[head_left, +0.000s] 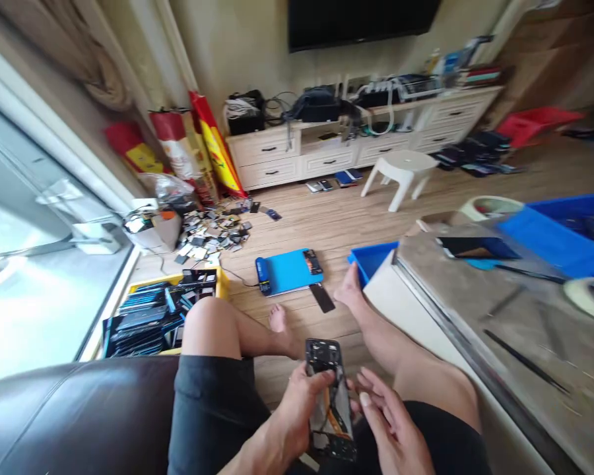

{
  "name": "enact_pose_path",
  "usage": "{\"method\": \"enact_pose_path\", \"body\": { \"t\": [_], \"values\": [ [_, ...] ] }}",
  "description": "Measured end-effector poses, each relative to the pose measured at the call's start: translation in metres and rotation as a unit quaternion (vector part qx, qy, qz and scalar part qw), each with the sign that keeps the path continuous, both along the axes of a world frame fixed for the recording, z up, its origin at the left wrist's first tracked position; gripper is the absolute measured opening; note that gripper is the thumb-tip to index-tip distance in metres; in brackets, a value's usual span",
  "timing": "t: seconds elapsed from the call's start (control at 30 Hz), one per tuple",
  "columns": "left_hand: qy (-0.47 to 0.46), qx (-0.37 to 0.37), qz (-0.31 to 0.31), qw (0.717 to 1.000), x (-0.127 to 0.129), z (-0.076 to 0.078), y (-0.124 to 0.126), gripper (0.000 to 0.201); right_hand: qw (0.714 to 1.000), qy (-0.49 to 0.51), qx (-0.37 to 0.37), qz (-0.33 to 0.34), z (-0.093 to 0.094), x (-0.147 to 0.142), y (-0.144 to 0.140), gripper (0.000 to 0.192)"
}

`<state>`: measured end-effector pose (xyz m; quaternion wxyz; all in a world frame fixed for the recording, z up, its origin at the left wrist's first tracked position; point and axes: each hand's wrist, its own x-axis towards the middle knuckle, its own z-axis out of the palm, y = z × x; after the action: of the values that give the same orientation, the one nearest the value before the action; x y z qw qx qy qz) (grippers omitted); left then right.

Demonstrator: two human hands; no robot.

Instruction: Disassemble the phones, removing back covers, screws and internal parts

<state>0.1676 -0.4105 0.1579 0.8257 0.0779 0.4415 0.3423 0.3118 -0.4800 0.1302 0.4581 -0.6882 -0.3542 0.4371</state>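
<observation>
My left hand (294, 409) grips an opened smartphone (344, 396) above my lap, the thumb lying across its exposed insides. The back cover is off, so dark parts near the top, a pale area and an orange flex cable show. My right hand (393, 419) is just right of the phone, its fingers apart and slightly bent. Its fingertips are close to the phone's edge; whether they touch it I cannot tell. On the floor ahead lies a blue mat (287, 270) with another opened phone (312, 262) on its right end. A dark flat panel (322, 297) lies beside the mat.
A yellow crate (222, 284) full of phone parts stands left of my knee. Loose batteries or similar flat pieces (212, 234) are heaped beyond. To the right, a worktable (455, 290) holds a phone (478, 248), tweezers (525, 359) and tape rolls. A white stool (403, 161) stands farther off.
</observation>
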Motion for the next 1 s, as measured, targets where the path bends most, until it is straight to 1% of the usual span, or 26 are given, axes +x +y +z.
{"method": "enact_pose_path", "body": {
  "t": [0.07, 0.1, 0.17, 0.2, 0.3, 0.37, 0.4, 0.5, 0.6, 0.7, 0.77, 0.8, 0.87, 0.93, 1.0],
  "values": [
    [-0.007, 0.038, -0.017, 0.999, -0.001, 0.003, -0.004, 0.036, 0.998, 0.015, -0.063, 0.028, -0.001, 0.003, 0.003, 0.059],
    [0.0, 0.062, -0.026, 0.998, -0.002, 0.005, -0.006, 0.034, 0.996, 0.009, -0.081, 0.047, 0.001, 0.004, 0.005, 0.059],
    [0.018, 0.098, -0.042, 0.994, -0.003, 0.008, -0.01, 0.031, 0.993, -0.02, -0.09, 0.077, 0.004, 0.001, 0.009, 0.057],
    [0.022, 0.105, -0.048, 0.993, -0.004, 0.008, -0.012, 0.029, 0.991, -0.037, -0.091, 0.089, 0.006, -0.001, 0.01, 0.057],
    [0.027, 0.091, -0.042, 0.995, -0.007, 0.003, -0.011, 0.024, 0.986, -0.053, -0.098, 0.122, 0.005, -0.008, 0.017, 0.057],
    [0.028, 0.07, -0.031, 0.997, -0.008, -0.004, -0.005, 0.021, 0.986, -0.023, -0.108, 0.121, 0.001, -0.012, 0.024, 0.057],
    [0.026, 0.057, -0.024, 0.998, -0.008, -0.008, -0.002, 0.022, 0.987, 0.0, -0.119, 0.107, -0.002, -0.013, 0.03, 0.057],
    [0.019, 0.021, -0.005, 1.0, -0.008, -0.024, 0.011, 0.033, 0.98, 0.083, -0.17, 0.059, -0.017, -0.01, 0.058, 0.06],
    [0.048, -0.017, 0.018, 0.999, -0.006, -0.047, 0.023, 0.039, 0.973, 0.139, -0.171, 0.062, -0.046, -0.002, 0.104, 0.055],
    [0.068, -0.064, 0.03, 0.995, -0.004, -0.072, 0.032, 0.039, 0.974, 0.124, -0.171, 0.082, -0.081, 0.004, 0.156, 0.057],
    [0.06, -0.1, 0.046, 0.992, -0.005, -0.084, 0.04, 0.041, 0.973, 0.119, -0.175, 0.097, -0.096, 0.004, 0.184, 0.06],
    [0.051, -0.125, 0.051, 0.989, -0.005, -0.086, 0.044, 0.042, 0.971, 0.123, -0.173, 0.107, -0.1, 0.003, 0.195, 0.061],
    [0.026, -0.18, 0.052, 0.982, -0.008, -0.086, 0.054, 0.049, 0.968, 0.136, -0.165, 0.129, -0.101, -0.001, 0.206, 0.059],
    [-0.005, -0.23, 0.044, 0.972, -0.009, -0.081, 0.064, 0.057, 0.965, 0.154, -0.157, 0.145, -0.093, -0.005, 0.205, 0.055],
    [-0.038, -0.245, 0.043, 0.968, -0.009, -0.074, 0.07, 0.067, 0.959, 0.171, -0.171, 0.146, -0.082, -0.008, 0.194, 0.051]
  ]
}}
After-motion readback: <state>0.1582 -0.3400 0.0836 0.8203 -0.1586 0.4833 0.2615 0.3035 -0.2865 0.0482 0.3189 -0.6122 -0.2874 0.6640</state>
